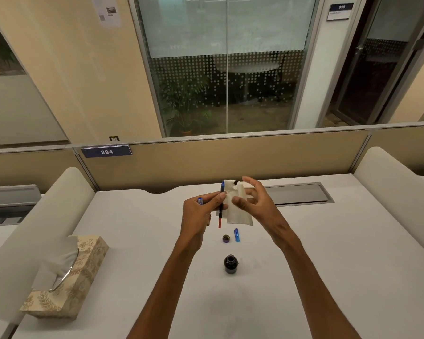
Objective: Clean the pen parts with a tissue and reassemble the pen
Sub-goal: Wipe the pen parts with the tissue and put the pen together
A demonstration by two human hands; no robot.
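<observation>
My left hand (201,214) pinches a slim pen part (221,209), blue at the top, black in the middle and red at the bottom, held upright above the table. A second blue piece (200,200) pokes out of that same fist. My right hand (251,199) holds a white tissue (238,211) with an ink stain near its top, just right of the pen part, thumb pressed on the tissue and fingers spread. A blue pen cap (236,235) lies on the table below.
An open dark ink bottle (230,264) stands in the middle of the white table (328,253), its round lid (226,238) beside the blue cap. A patterned tissue box (66,275) sits at the left. A grey cable hatch (301,193) lies behind my hands.
</observation>
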